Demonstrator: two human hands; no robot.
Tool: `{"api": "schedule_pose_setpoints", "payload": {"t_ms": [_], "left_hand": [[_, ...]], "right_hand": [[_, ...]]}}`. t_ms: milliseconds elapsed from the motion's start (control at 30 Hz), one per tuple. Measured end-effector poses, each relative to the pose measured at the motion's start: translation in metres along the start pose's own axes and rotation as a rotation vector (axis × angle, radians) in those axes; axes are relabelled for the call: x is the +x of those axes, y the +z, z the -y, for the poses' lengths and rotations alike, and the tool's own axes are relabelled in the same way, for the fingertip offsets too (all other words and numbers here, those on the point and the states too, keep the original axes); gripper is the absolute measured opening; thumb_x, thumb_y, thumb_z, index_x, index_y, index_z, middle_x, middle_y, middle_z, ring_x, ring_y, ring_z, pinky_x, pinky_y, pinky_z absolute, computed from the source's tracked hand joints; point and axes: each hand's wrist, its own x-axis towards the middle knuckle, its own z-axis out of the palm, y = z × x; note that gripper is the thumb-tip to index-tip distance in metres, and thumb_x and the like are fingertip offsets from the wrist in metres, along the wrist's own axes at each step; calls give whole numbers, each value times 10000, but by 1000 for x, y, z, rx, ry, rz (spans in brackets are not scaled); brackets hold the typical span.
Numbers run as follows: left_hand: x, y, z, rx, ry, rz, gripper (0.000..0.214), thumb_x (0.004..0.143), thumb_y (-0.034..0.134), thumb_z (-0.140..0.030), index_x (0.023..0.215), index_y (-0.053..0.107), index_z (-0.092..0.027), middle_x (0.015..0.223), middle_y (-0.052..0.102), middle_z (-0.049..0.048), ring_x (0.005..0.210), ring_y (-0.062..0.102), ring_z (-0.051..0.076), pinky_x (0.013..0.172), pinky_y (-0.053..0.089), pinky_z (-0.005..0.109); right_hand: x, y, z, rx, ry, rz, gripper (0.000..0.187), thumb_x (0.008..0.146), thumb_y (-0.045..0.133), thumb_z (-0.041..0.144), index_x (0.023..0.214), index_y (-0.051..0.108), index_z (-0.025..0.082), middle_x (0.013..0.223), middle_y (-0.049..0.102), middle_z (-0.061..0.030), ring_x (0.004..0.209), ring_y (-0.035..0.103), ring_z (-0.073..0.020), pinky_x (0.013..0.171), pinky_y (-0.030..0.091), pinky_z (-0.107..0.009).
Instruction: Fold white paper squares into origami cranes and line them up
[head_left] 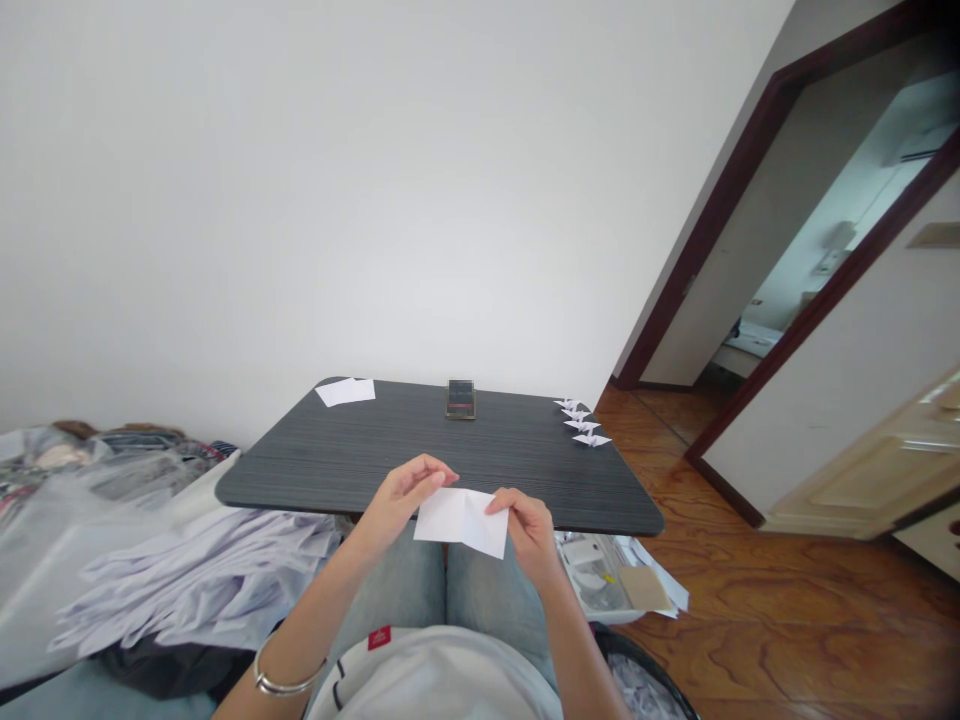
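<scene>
Head view: we see the left hand (401, 497) and right hand (529, 535) both pinching a creased white paper sheet (460, 522) in the air, just off the near edge of the counter (337, 470), above the lap. Each grip is narrow, with thumb and fingertips closed on the sheet's upper edge. Nothing supports the sheet from below, so we judge that a slackened pinch could let it slip or drop into the lap, and uneven pull between the hands could skew or tear the crease. Four paper cranes (581, 421) stand in a row near the counter's right edge, where a stray sleeve could sweep them onto the floor (787, 600). A phone (460, 399) and a loose paper square (345, 392) lie farther back, and a bin (637, 650) sits below on the right.
</scene>
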Motion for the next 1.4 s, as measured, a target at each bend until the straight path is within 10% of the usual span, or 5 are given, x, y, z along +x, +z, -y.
{"api": "schedule_pose_setpoints", "payload": {"t_ms": [167, 500, 1000, 1200, 1400], "left_hand": [[-1, 1, -10, 362, -29, 131, 280, 650, 629, -327, 853, 650, -135, 836, 665, 52, 774, 579, 183, 689, 407, 241], [-4, 6, -7, 355, -131, 181, 261, 672, 598, -334, 766, 660, -99, 670, 637, 22, 576, 525, 125, 510, 354, 196], [-18, -21, -6, 304, 208, 319, 826, 438, 790, -325, 1196, 479, -221, 1235, 487, 107, 1107, 440, 277, 945, 314, 366], [-12, -19, 3, 284, 85, 196, 256, 713, 596, -340, 878, 649, -150, 855, 659, 50, 793, 579, 189, 723, 435, 255], [-8, 2, 6, 168, -19, 120, 285, 738, 546, -366, 774, 636, -98, 637, 610, 14, 549, 495, 116, 483, 368, 189]], "right_hand": [[1, 1, 5, -47, -97, 66, 224, 822, 404, 193, 704, 594, 182, 627, 553, -13, 536, 475, -121, 502, 318, -229], [-2, 3, 2, 40, -19, 62, 209, 835, 412, 202, 706, 577, 191, 593, 519, 8, 486, 417, -98, 459, 281, -215], [-4, 3, 2, 84, 89, -105, 163, 784, 487, 335, 780, 563, 191, 632, 540, -6, 505, 453, -118, 461, 337, -221], [-2, 6, 8, 46, 175, -70, 176, 799, 493, 342, 808, 552, 176, 531, 500, 28, 428, 394, -91, 402, 298, -197], [2, 7, 16, 21, 203, -16, 198, 814, 485, 343, 802, 559, 160, 591, 518, 14, 500, 443, -99, 455, 350, -198]]}}
